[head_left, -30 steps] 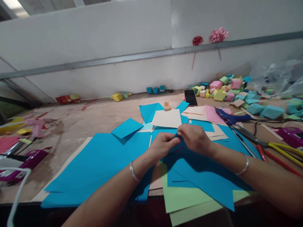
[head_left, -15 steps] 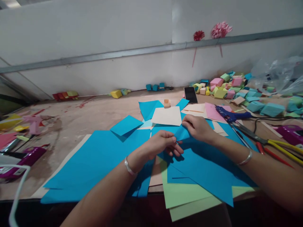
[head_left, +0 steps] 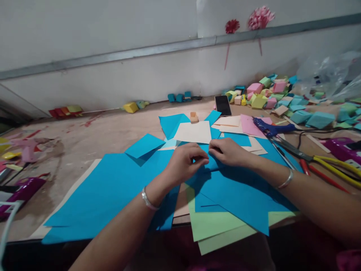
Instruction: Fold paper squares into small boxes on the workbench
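Observation:
My right hand [head_left: 228, 151] is closed, its thumb and fingers pinching a small piece of blue paper [head_left: 214, 164]. Facing it, my left hand [head_left: 188, 161] has thumb and fingertips pressed together at the paper's left edge. Much of the piece is hidden by the fingers and blends into the large blue sheets [head_left: 239, 188] beneath. A cream rectangle of paper [head_left: 193, 131] lies just beyond the hands, with a small folded orange paper box [head_left: 194, 117] behind it. Left of my hands rests a loose blue rectangle [head_left: 145, 145].
Scissors [head_left: 299, 152], a blue glue gun [head_left: 272, 128] and a phone [head_left: 223, 105] lie to the right and back. Many folded paper boxes [head_left: 296, 105] are heaped at back right. At left sits a pink glue gun [head_left: 26, 148]. Green sheets [head_left: 214, 226] overhang the front edge.
My left fingers, spread below the blue piece before, have come up and closed at its edge. The piece is lower and flatter between my hands. The view has shifted slightly.

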Tool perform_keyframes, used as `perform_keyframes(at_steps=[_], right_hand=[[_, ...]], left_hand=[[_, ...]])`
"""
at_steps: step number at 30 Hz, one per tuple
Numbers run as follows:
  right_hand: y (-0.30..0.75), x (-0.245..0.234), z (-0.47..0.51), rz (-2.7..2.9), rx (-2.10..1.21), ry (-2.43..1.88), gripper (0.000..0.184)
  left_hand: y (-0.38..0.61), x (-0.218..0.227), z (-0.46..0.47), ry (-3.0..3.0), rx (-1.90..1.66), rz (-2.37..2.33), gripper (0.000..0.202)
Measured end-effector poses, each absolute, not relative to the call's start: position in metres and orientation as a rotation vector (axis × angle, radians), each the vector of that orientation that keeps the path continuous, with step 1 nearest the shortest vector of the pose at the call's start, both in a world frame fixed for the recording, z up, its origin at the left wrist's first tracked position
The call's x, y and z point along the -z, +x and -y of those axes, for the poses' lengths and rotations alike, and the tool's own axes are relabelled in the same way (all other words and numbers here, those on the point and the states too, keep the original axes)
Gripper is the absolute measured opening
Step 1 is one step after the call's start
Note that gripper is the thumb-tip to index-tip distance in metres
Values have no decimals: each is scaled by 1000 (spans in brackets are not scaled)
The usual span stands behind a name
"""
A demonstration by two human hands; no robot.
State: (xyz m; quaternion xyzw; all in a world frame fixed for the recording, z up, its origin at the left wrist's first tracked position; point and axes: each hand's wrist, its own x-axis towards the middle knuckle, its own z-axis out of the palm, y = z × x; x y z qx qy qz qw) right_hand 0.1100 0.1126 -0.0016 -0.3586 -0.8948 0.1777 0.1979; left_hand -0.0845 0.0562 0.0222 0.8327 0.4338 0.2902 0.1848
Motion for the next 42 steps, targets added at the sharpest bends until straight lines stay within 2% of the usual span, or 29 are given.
perform_keyframes(at_steps=[6, 13, 21, 32, 42], right_hand=[[110, 7, -116, 2551, -435, -985, 18], [109, 16, -124, 2645, -368, -966, 15], [114, 13, -135, 2696, -459, -810, 10], [116, 10, -144, 2705, -576, -694, 11], [113, 11, -145, 2737, -544, -734, 14]], left_hand=[[-82, -3, -58, 2446, -480, -1080, 17], [-86, -8, -60, 2483, -431, -988, 20], [-84, -6, -58, 2680, -354, -972, 28], [-74, -13, -55, 2938, 118, -1018, 56], [-59, -19, -64, 2919, 245, -1061, 57]])
